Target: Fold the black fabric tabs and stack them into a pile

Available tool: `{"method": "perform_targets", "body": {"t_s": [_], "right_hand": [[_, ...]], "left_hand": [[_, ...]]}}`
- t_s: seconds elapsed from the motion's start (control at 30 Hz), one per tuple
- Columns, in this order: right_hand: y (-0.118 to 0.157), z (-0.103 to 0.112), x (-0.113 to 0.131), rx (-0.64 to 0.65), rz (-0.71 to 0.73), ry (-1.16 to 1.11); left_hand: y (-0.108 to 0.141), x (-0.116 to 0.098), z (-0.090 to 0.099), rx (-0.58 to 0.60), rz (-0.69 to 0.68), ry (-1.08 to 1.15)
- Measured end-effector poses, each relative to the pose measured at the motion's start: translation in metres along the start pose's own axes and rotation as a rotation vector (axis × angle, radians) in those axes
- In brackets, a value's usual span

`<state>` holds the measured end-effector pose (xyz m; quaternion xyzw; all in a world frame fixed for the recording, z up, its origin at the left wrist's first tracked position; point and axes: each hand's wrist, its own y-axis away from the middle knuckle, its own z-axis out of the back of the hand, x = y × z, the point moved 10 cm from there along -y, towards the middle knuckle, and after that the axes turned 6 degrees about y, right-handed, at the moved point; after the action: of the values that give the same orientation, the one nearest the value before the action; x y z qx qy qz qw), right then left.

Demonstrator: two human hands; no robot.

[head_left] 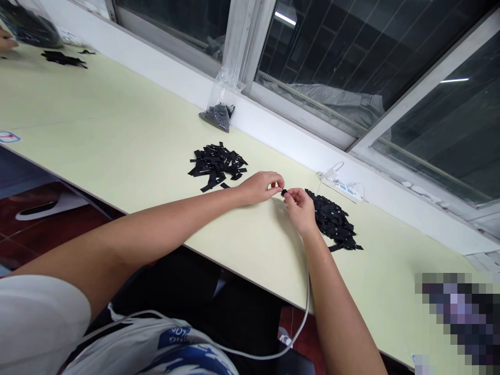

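Note:
My left hand (262, 187) and my right hand (301, 208) meet above the pale table (250, 229), between two heaps of black strips. A small black piece (284, 192) is pinched in the fingertips of my right hand. The thumb and index finger of my left hand close at its left edge, on a part too small to make out. One heap of black strips (216, 164) lies beyond my left hand. The other, denser heap (334, 221) lies just right of my right hand, partly behind it.
A clear bag of dark pieces (219, 115) stands by the wall. A white power strip (341, 188) with cables lies at the back right. A white cable (307, 291) crosses the table's front edge. Another person's hand (7, 40) shows at far left, near black strips (64, 58).

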<state>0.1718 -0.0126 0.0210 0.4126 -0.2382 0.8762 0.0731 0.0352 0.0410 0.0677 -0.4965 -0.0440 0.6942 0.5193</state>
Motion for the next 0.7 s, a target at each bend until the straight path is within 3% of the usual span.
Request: {"method": "perform_targets", "body": {"t_s": [0.5, 0.7], "right_hand": [[0.0048, -0.0033, 0.0035, 0.082, -0.011, 0.274], [0.0061, -0.0076, 0.0019, 0.113, -0.025, 0.231]], "left_hand": [[0.0016, 0.0027, -0.0073, 0.063, -0.010, -0.005], [0.0012, 0.0042, -0.0092, 0.076, -0.011, -0.019]]}}
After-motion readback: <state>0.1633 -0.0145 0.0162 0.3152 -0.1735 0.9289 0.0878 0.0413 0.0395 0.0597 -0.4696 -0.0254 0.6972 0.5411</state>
